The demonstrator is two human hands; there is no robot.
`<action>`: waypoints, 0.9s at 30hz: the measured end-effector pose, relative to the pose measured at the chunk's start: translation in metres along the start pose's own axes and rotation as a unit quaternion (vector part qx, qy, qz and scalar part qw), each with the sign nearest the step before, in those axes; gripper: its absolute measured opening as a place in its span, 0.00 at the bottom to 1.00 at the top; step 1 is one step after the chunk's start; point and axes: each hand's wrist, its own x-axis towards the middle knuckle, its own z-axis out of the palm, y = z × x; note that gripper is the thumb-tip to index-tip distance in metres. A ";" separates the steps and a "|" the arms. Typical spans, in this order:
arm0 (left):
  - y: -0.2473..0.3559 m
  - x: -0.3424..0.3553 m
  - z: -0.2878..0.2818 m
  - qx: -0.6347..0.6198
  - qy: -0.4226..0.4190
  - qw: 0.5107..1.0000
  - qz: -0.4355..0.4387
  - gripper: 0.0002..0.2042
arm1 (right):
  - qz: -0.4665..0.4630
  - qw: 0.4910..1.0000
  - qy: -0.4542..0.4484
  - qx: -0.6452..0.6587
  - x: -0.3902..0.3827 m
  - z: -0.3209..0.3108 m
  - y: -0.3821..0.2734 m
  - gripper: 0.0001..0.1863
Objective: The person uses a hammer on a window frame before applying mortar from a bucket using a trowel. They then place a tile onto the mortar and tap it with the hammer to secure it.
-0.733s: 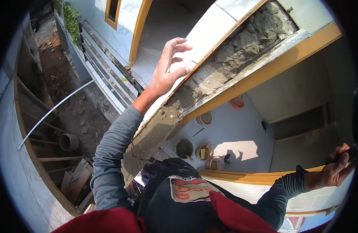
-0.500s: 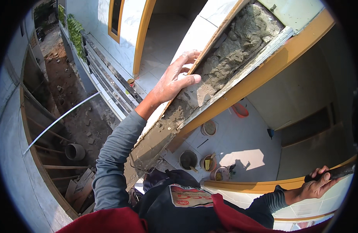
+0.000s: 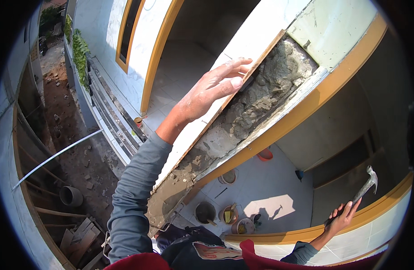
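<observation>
My left hand (image 3: 211, 92) lies over the top edge of a white wall tile (image 3: 186, 137), its fingers stretched out along the outer face and the thumb at the brown edge. Behind that edge, lumpy grey wet mortar (image 3: 272, 83) fills part of the gap on top of the wall. Flatter grey mortar (image 3: 171, 193) covers the wall top closer to me. At the lower right, my right hand (image 3: 342, 217) is closed round the dark handle of a claw hammer (image 3: 367, 185). Its metal head points up, apart from the tile.
A yellow-orange frame (image 3: 301, 117) runs along the wall's right side. Far below on the tiled floor stand several buckets, including a dark one (image 3: 205, 212), and a red basin (image 3: 264, 154). Left, there is a drop to a dirt passage (image 3: 65, 130), with a bench (image 3: 115, 112) above it.
My right hand has raised the hammer, so its head now shows. My left hand has shifted up and right along the tile edge, and the view has moved slightly.
</observation>
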 end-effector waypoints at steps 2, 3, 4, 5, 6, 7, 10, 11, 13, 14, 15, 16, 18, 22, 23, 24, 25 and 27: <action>-0.003 0.000 -0.001 -0.021 0.011 1.000 0.008 0.36 | 0.032 0.999 -0.012 0.008 -0.002 0.006 0.008 0.31; -0.005 0.002 -0.002 -0.063 0.003 0.998 0.001 0.36 | 0.028 0.999 -0.016 0.002 -0.003 0.009 0.008 0.31; -0.008 0.003 -0.002 -0.109 -0.007 0.994 -0.005 0.37 | 0.042 0.999 -0.013 -0.003 -0.005 0.011 0.006 0.31; -0.009 0.002 -0.002 -0.118 -0.003 0.993 -0.007 0.37 | 0.055 0.998 -0.012 -0.008 -0.007 0.012 0.006 0.31; -0.010 0.000 -0.003 -0.135 -0.002 0.991 -0.022 0.38 | 0.062 0.998 -0.019 -0.007 -0.008 0.014 0.007 0.31; -0.010 -0.001 -0.004 -0.149 -0.003 0.988 -0.037 0.40 | 0.060 0.998 -0.021 -0.013 -0.011 0.017 0.010 0.31; -0.013 -0.005 -0.003 -0.144 0.048 0.988 -0.029 0.41 | 0.100 0.994 -0.049 -0.018 -0.015 0.027 0.029 0.30; -0.011 -0.006 -0.003 -0.141 0.088 0.986 -0.019 0.41 | 0.100 0.994 -0.050 -0.022 -0.015 0.028 0.036 0.30; -0.008 -0.009 -0.007 -0.101 0.127 0.987 0.000 0.42 | 0.155 0.985 -0.076 -0.025 -0.024 0.031 0.054 0.31; -0.008 -0.010 -0.005 -0.091 0.110 0.990 0.000 0.42 | 0.176 0.980 -0.089 -0.025 -0.030 0.027 0.067 0.31; -0.008 -0.012 -0.003 -0.082 0.094 0.992 0.001 0.42 | 0.192 0.976 -0.101 -0.030 -0.035 0.024 0.081 0.33; 0.000 -0.014 -0.002 -0.077 0.096 0.992 -0.009 0.42 | 0.217 0.970 -0.108 -0.032 -0.040 0.024 0.096 0.30; 0.017 -0.018 0.000 -0.015 0.124 0.992 0.027 0.39 | 0.282 0.949 -0.137 -0.047 -0.050 0.021 0.131 0.23; 0.052 -0.030 0.002 0.083 0.190 0.975 0.073 0.34 | 0.407 0.890 -0.191 -0.072 -0.091 0.001 0.207 0.18; 0.071 -0.036 0.010 0.116 0.227 0.965 0.063 0.32 | 0.453 0.865 -0.203 -0.075 -0.105 0.004 0.220 0.19; 0.084 -0.045 0.010 0.112 0.220 0.965 0.085 0.30 | 0.485 0.842 -0.228 -0.070 -0.121 0.001 0.246 0.18; 0.109 -0.061 0.007 0.078 0.180 0.977 0.078 0.30 | 0.529 0.809 -0.242 -0.078 -0.139 0.009 0.263 0.17; 0.136 -0.074 0.013 0.057 -0.004 0.997 0.048 0.29 | 0.577 0.770 -0.263 -0.069 -0.172 -0.018 0.328 0.14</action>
